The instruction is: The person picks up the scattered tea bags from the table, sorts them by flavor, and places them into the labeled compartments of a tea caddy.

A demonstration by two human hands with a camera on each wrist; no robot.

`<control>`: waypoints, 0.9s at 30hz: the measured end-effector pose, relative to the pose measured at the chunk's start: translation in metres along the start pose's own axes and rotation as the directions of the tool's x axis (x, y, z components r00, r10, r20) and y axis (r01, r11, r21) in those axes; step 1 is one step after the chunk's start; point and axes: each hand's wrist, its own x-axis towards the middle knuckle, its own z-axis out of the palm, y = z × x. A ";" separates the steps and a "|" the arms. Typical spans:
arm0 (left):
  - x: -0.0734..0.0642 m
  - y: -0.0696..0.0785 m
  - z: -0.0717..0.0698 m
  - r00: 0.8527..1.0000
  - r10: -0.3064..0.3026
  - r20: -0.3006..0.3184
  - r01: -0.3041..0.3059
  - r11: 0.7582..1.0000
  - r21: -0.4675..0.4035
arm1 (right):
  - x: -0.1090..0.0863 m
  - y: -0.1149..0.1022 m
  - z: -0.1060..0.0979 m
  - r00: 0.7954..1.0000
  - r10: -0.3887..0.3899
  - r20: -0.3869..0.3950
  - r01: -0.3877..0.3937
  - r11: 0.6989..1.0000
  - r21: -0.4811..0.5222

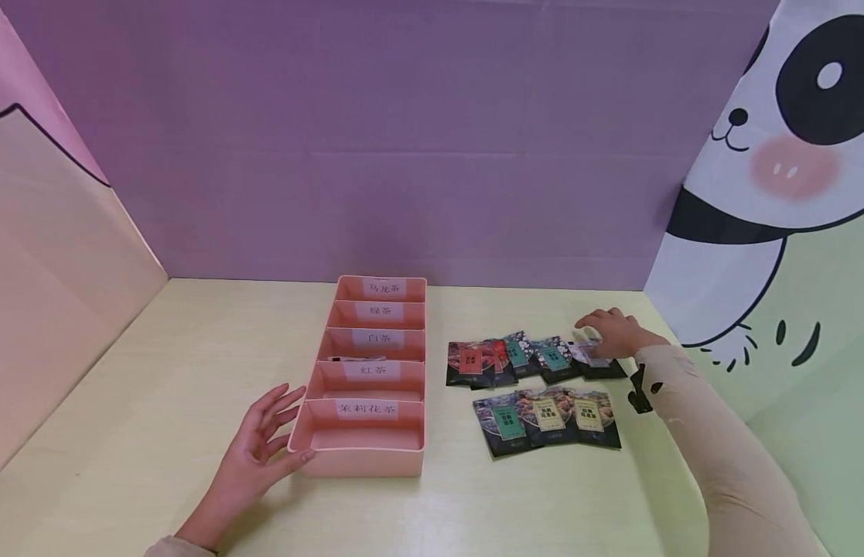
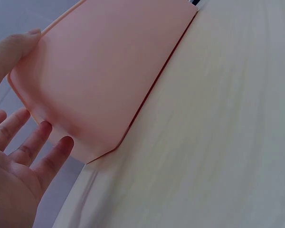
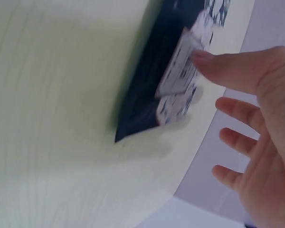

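1. Head: the white-labelled sachet (image 1: 600,364) lies just under the right hand (image 1: 616,334), the nearer; left hand (image 1: 261,441) flanks the pink box (image 1: 355,464).
2. Left wrist: relaxed fingers (image 2: 52,159) touch it.
3. Right wrist: thumb (image 3: 228,66) meets the slanting sachet; pinched, I cannot tell.

Left hand (image 1: 254,441) palm inward, fingers (image 2: 31,145) spread and slightly bent, thumb (image 2: 19,50) apart. Sleeved right arm (image 1: 724,449) stretched forward; right hand (image 1: 618,334) palm down, fingers bent, thumb extended.
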 end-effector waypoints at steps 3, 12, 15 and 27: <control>0.000 -0.001 0.000 1.000 0.004 0.001 -0.004 1.000 0.003 | -0.003 0.006 -0.001 0.996 0.046 0.074 -0.049 0.998 0.049; 0.001 -0.002 -0.001 1.000 -0.007 0.001 0.007 1.000 0.017 | 0.000 0.016 -0.001 0.989 0.029 0.143 -0.057 0.979 0.198; 0.002 -0.001 -0.001 1.000 -0.011 0.001 0.011 1.000 0.020 | 0.000 0.014 -0.003 0.988 0.033 0.153 -0.067 0.973 0.222; 0.001 -0.003 -0.001 1.000 0.029 0.002 -0.029 0.999 -0.023 | 0.002 0.022 -0.002 0.988 0.094 0.124 -0.129 0.940 0.316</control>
